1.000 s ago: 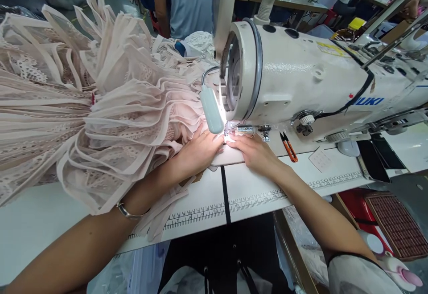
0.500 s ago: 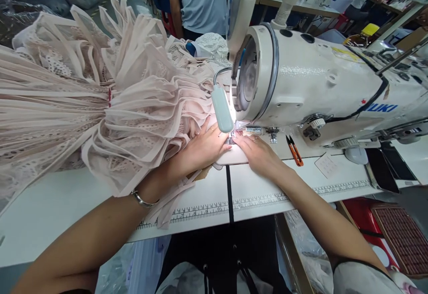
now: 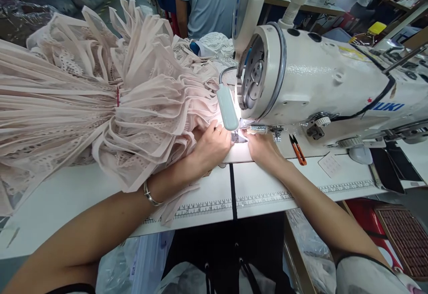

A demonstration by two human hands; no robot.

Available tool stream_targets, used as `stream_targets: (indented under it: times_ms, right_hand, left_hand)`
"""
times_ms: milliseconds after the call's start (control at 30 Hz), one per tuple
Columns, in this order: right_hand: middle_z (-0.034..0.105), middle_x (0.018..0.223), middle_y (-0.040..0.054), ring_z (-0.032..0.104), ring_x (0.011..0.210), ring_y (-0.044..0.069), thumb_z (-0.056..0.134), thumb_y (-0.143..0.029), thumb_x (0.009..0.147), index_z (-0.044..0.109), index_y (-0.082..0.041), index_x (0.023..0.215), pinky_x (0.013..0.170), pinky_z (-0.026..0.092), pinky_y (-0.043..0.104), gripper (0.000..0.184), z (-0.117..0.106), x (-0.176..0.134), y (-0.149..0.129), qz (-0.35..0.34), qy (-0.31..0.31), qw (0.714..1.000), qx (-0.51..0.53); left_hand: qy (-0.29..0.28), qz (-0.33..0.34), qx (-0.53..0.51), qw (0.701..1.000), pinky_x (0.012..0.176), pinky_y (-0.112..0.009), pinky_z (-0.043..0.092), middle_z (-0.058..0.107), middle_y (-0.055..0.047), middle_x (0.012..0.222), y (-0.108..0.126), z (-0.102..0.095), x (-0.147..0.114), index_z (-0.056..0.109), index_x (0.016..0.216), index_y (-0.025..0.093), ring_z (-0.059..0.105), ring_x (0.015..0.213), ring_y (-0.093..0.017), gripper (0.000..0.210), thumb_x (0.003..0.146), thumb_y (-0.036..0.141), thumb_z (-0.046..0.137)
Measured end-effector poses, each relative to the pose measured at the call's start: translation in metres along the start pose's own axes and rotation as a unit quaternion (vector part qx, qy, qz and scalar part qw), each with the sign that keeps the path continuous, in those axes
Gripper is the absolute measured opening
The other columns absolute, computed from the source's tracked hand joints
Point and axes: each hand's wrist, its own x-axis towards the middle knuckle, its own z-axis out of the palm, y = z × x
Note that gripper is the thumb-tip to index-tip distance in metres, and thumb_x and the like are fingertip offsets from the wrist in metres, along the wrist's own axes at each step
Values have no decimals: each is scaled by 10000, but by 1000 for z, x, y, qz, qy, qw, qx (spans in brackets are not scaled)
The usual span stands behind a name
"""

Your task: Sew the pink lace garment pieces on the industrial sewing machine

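Pale pink lace-trimmed fabric [image 3: 197,102] lies beside and under the head of a white sewing machine [image 3: 307,75]. My left hand [image 3: 216,144] is closed on the fabric's edge, left of the lit presser foot [image 3: 238,136]. To the foot's right, my right hand [image 3: 265,151] pinches a pale bit of the fabric, with its fingertips partly hidden beneath the machine. A small grey-green lamp [image 3: 228,107] hangs over the sewing spot and hides part of it. The large pink bundle [image 3: 147,80], tied with a red string [image 3: 117,96], spreads to the left of my left hand.
Orange thread snips [image 3: 298,150] lie right of my right hand, near a small paper square [image 3: 329,165] and a black phone [image 3: 388,171]. A measuring tape [image 3: 207,207] runs along the table's front edge. Beyond the table stands a person in a blue shirt [image 3: 210,4].
Both hands' fingers, earlier stretched flatter beside the presser foot, are now curled in. The hands sit slightly farther apart, uncovering the foot. The whole view has shifted a little.
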Motion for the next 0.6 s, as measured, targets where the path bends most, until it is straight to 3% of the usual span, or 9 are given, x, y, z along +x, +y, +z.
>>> stream_targets:
  times_ms: [133, 367, 467, 600]
  right_hand:
    - [706, 896, 99, 601, 786, 277, 396, -68, 862, 684, -219, 934, 745, 459, 413, 333, -5, -5, -1, -54, 7, 999, -2]
    - [703, 1227, 125, 624, 1003, 292, 390, -30, 887, 635, -189, 1325, 915, 443, 449, 527, -10, -13, -9, -40, 4, 998, -50]
    - [669, 1338, 94, 614, 1104, 292, 364, 1, 870, 628, -216, 1356, 975, 428, 472, 594, -11, -14, -8, -37, -21, 998, -47]
    - [682, 1322, 76, 608, 1152, 286, 350, 2, 868, 632, -242, 1366, 997, 424, 478, 622, -12, -13, -6, -27, -34, 999, -32]
  left_hand:
    - [-28, -52, -91, 994, 1030, -469, 396, 718, -96, 969, -7, -1, 6, 593, 1185, 114, 639, 1039, -291, 333, 1016, 383, 491]
    - [-102, -89, -140, 981, 1084, -472, 350, 700, -136, 1116, -8, -3, 7, 550, 1258, 94, 579, 1195, -309, 384, 1021, 387, 476]
    - [-109, -85, -144, 980, 1072, -470, 362, 693, -129, 1122, -7, -6, 8, 563, 1229, 107, 565, 1206, -310, 348, 1024, 368, 460]
    - [-102, -90, -148, 980, 1039, -452, 391, 684, -121, 1112, -6, -7, 8, 575, 1178, 124, 565, 1192, -308, 285, 1003, 331, 486]
